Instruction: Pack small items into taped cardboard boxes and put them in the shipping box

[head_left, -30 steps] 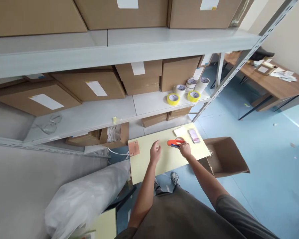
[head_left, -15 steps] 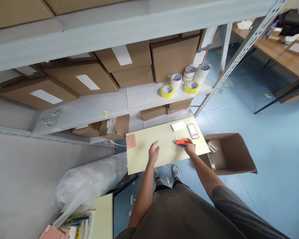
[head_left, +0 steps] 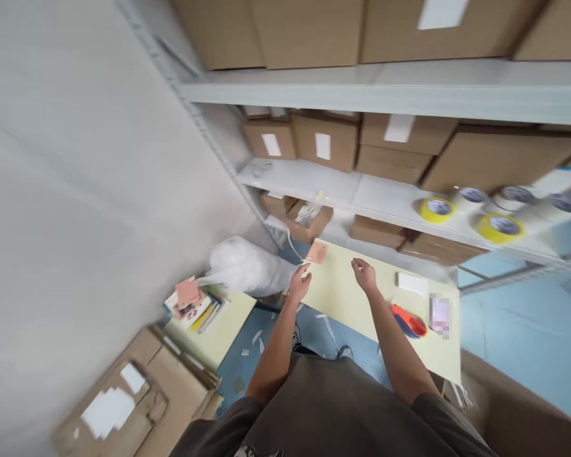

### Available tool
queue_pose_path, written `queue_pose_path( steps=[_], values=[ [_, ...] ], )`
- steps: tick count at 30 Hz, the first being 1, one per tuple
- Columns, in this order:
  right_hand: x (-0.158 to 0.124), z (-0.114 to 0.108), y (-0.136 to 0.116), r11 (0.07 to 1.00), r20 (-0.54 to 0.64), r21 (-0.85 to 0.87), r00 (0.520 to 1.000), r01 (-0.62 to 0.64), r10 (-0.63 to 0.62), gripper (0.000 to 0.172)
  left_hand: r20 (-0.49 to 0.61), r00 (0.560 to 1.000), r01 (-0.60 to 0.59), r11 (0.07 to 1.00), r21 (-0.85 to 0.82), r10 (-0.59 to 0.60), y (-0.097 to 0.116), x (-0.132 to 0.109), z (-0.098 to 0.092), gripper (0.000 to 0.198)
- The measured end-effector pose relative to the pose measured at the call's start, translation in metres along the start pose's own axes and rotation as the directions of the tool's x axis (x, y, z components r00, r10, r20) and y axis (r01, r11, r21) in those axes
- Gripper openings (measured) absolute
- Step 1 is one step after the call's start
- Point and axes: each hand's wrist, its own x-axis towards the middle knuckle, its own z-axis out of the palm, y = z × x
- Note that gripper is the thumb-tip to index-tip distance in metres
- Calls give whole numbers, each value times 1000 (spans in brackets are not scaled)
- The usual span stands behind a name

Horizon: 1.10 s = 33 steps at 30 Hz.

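Observation:
My left hand point(head_left: 299, 285) is over the left end of the pale yellow tabletop point(head_left: 342, 289), with thumb and fingers apart. Just beyond its fingertips lies a pink card point(head_left: 317, 252); blur hides whether they touch. My right hand point(head_left: 364, 277) hovers above the middle of the tabletop with loosely bent fingers and nothing visible in them. A red-orange and blue tape dispenser point(head_left: 404, 319) lies on the tabletop to the right of my right forearm. Behind it are a white pad or slip point(head_left: 412, 284) and a pixelated item point(head_left: 440, 315).
Shelving point(head_left: 361, 92) with cardboard boxes point(head_left: 394, 164) rises behind the table. Yellow tape rolls point(head_left: 436, 209) stand on the shelf. To the left are a plastic-wrapped roll point(head_left: 252, 265), a side table with books point(head_left: 209, 314) and flattened cardboard point(head_left: 171, 381). An open carton point(head_left: 518, 406) sits lower right.
My right hand has let go of the tape dispenser and moved left. My left hand has moved left to the pink card. The view has swung left.

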Motion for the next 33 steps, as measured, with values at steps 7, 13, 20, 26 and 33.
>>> queue_pose_path(
  steps=[7,13,20,26,33],
  values=[
    [15,153,-119,971,238,56,941,234,-240,47,-312,945,71,993,-91,-96,-56,-2,-147,45],
    [-6,306,-205,930,467,109,808,351,-360,45,-489,857,117,986,-118,-161,-123,-1,-281,53],
    [-11,446,-259,931,568,87,750,356,-340,56,-526,842,207,972,112,-119,-183,27,-387,50],
    [-14,488,-248,938,628,-22,735,345,-256,54,-215,959,269,817,510,-183,-197,75,-405,35],
    [-17,488,-236,932,664,-104,722,346,-194,47,-341,908,413,649,639,-241,-178,73,-430,37]
  ],
)
